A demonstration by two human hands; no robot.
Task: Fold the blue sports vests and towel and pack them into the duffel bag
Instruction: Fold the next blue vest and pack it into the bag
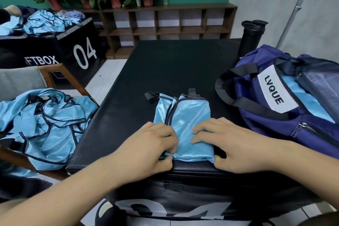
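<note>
We are looking forward and down from head height, close over the black worktop [174, 64], our left hand [146, 145] and right hand [238, 145] showing near the bottom.

Worktop [174, 64]: free room for me beyond the folded vest [183, 115]. My right: duffel bag [266, 130] and black flask [251, 42] block. My left: chair [62, 73] heaped with vests [45, 124].
</note>
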